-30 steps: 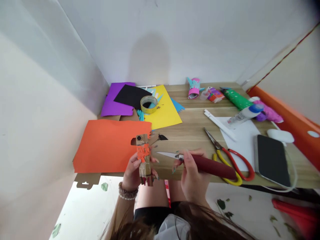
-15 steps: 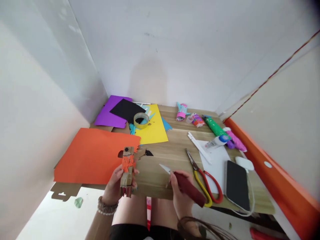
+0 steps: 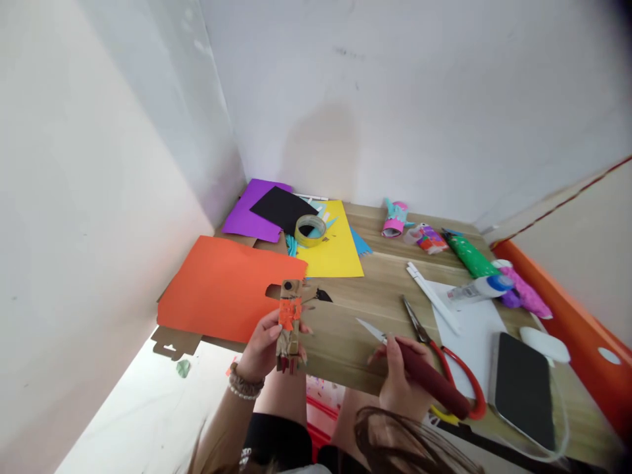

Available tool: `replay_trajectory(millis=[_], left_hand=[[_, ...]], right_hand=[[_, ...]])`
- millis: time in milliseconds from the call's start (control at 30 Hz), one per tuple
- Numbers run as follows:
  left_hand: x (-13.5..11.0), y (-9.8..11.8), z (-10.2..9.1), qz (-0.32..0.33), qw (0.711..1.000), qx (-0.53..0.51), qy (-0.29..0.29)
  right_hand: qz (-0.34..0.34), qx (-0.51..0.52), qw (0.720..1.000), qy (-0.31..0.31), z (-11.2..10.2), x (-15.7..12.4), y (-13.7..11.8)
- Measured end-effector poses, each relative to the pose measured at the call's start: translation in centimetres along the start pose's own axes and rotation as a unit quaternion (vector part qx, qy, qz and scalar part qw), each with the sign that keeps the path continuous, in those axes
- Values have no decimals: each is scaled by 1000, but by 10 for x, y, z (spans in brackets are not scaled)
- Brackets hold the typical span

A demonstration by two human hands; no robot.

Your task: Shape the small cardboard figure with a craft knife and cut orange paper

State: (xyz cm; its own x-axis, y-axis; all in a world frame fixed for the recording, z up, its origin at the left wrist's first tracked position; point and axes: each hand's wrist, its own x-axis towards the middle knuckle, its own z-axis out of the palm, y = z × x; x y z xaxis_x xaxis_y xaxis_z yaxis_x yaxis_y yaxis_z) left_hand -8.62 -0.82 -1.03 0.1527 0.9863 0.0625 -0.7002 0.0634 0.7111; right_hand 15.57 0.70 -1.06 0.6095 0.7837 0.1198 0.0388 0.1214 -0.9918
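My left hand (image 3: 264, 345) is closed around a small brown cardboard figure (image 3: 289, 316) with a black dot eye and orange paper bits stuck on its front, held upright over the table's near edge. My right hand (image 3: 397, 382) grips the dark red handle of a small knife (image 3: 419, 368); its blade points left toward the figure, about a hand's width away, just above the wooden table (image 3: 365, 289).
An orange sheet (image 3: 222, 286), purple, black and yellow sheets and a tape roll (image 3: 310, 230) lie at the left and back. Red-and-yellow scissors (image 3: 439, 349), white paper, a glue bottle (image 3: 481, 288), a phone (image 3: 523, 388) and paper-roll crafts lie at the right.
The camera view has swung and tilted. My left hand still holds the figure upright. My right hand with the knife stays right of it, the blade still pointing left.
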Motion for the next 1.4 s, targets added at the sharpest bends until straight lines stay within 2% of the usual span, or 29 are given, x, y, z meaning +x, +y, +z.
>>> replay_trajectory(millis=[133, 267, 633, 767, 867, 900, 1067, 1167, 1400], left_hand=[[1, 0, 1, 18, 1000, 5, 4], [3, 2, 4, 11, 1000, 12, -3], [6, 5, 13, 2, 999, 42, 19], [6, 5, 16, -9, 998, 60, 26], [7, 4, 18, -17, 996, 80, 36], [7, 4, 18, -19, 995, 88, 37], [7, 3, 18, -21, 994, 102, 36], [8, 4, 19, -21, 993, 106, 38], [10, 6, 22, -17, 994, 108, 27]], right_hand=[[8, 9, 1000, 10, 0, -2, -7], [16, 26, 1000, -4, 2, 0, -11], [3, 52, 998, 20, 12, -5, -20], [-9, 34, 999, 1, 5, -14, -26], [-42, 40, 998, 3, 2, -30, -34], [-59, 48, 997, -3, 3, -36, -38], [-148, 73, 974, -152, 12, -47, -50], [-191, 95, 962, -172, 17, -41, -45], [-189, 85, 960, -186, 22, -34, -44]])
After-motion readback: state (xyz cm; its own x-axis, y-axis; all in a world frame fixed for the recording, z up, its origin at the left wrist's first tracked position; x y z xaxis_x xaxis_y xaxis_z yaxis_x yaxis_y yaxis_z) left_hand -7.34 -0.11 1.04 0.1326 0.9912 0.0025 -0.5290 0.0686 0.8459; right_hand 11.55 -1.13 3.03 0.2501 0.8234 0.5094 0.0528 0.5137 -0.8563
